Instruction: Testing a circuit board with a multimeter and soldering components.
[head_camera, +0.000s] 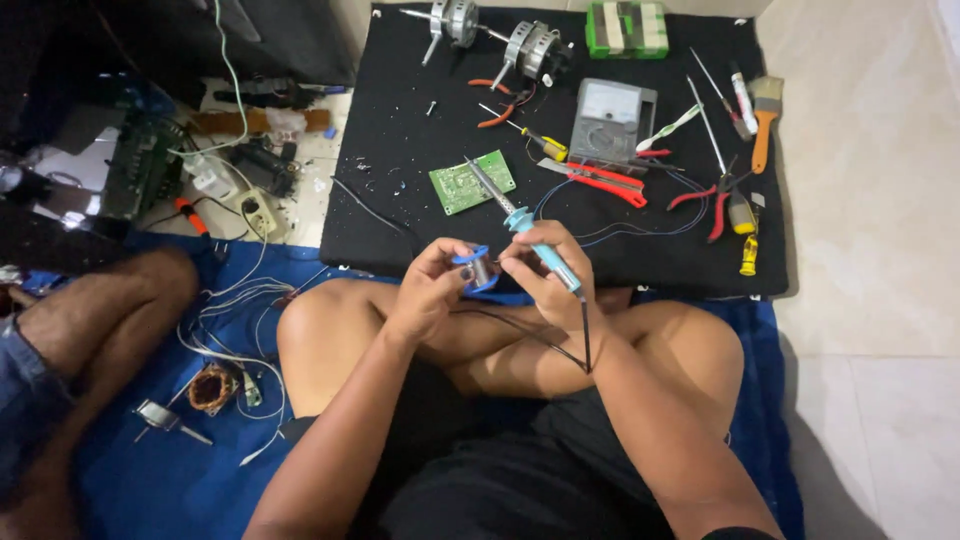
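— Head view: what is each hand doing?

— The left hand (428, 290) is closed around a small spool (474, 268) with blue flanges, held above the person's crossed legs. The right hand (545, 268) is clamped on a blue-handled soldering iron (520, 222) and also touches the spool; the iron's tip points away, over the black mat (400, 120).

— And what lies beyond the tip?

— A green circuit board (472, 181) lies just under it, with red-handled pliers (600, 182) and a grey meter (610, 120) beside. Two small motors (490, 35) sit at the mat's far edge — a brush (765, 115) lies at the right. Another person's leg (90, 310) rests at left on the blue cloth (160, 480).
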